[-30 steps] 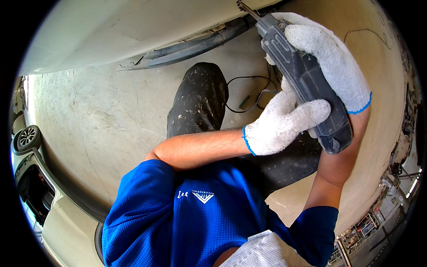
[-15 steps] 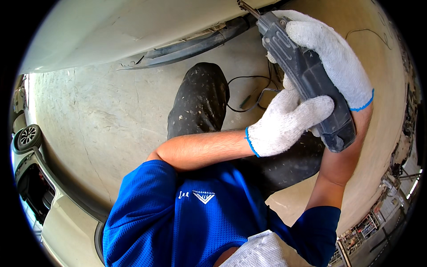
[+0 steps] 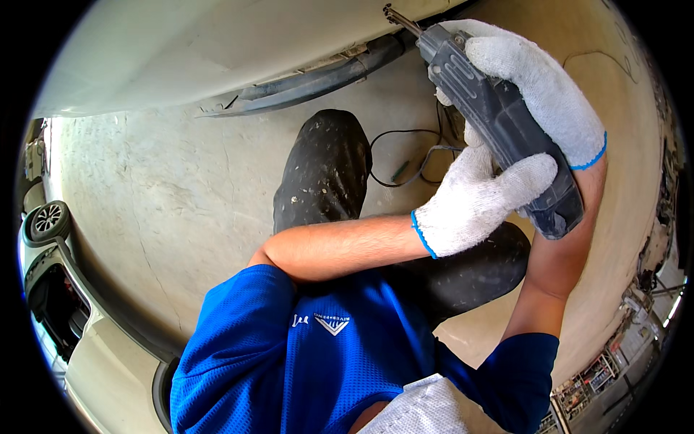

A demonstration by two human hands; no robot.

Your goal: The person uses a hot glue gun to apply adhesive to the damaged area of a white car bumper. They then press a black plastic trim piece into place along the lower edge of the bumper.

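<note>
A black hand-held power tool (image 3: 499, 119) with a slim metal tip (image 3: 401, 19) slants across the upper right. My right hand (image 3: 531, 87), in a white knitted glove with a blue cuff, is wrapped round its front half. Lower down, my gloved left hand (image 3: 481, 192) grips the rear part, its thumb lying over the casing and its other fingers mostly hidden. The tip lies over the pale car body panel (image 3: 238, 50), close to that panel's lower edge; whether they touch I cannot tell.
Black trim (image 3: 311, 90) runs along the panel's lower edge. A dark cable (image 3: 394, 132) loops on the concrete floor (image 3: 181, 188) beside my knee (image 3: 325, 159). Another pale car (image 3: 108, 362) stands at the left. Shelving with parts (image 3: 600, 372) is at the far right.
The tool's rear end has shifted slightly right and up. My left hand has moved a little to the right with it, and both hands keep their grip.
</note>
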